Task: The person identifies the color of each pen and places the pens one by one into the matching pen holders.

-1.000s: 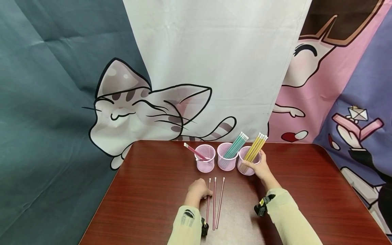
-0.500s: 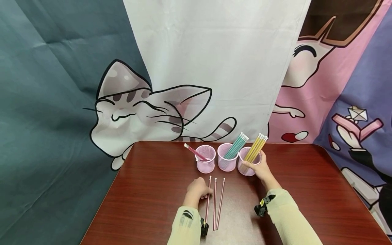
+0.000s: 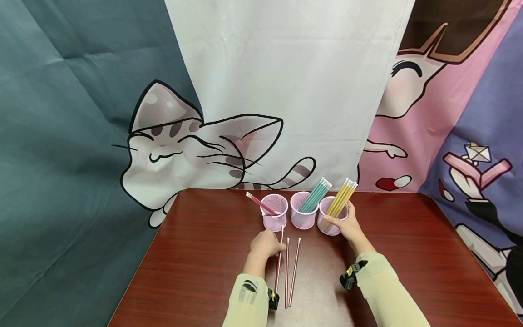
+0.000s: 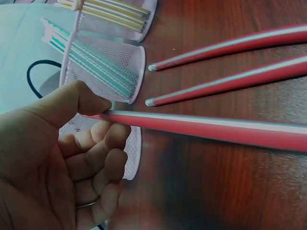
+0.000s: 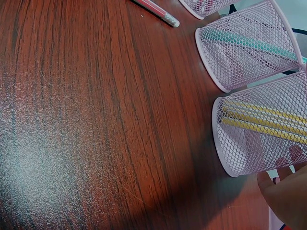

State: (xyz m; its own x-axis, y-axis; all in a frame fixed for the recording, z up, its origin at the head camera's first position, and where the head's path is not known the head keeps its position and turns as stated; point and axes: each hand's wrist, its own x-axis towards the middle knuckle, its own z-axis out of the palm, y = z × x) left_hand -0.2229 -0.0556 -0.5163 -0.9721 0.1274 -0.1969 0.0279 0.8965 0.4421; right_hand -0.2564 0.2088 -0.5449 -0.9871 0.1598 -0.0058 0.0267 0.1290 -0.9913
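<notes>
My left hand [image 3: 264, 244] pinches a red pencil [image 4: 216, 129] between thumb and forefinger near its eraser end; the other fingers curl loosely below. Two more red pencils lie to its right on the table, a middle one [image 3: 287, 272] and a right one [image 3: 294, 272], erasers pointing away from me. My right hand [image 3: 348, 225] grips the rightmost pink mesh pencil cup [image 5: 264, 148], thumb at the near side of the rim. Yellow pencils [image 3: 341, 197] lean in that cup. In the left wrist view, the left hand overlaps the leftmost cup.
The middle mesh cup [image 3: 302, 221] holds teal pencils [image 3: 315, 195]. In the left mesh cup [image 3: 274, 223] red pencils [image 3: 261, 203] lean leftward. All three cups stand in a row near the back of the brown table [image 3: 196, 254], before a printed cloth backdrop [image 3: 294, 91].
My left hand has moved forward with the pinched red pencil, whose eraser end now reaches close to the left cup. The right hand and its cup have stayed in place.
</notes>
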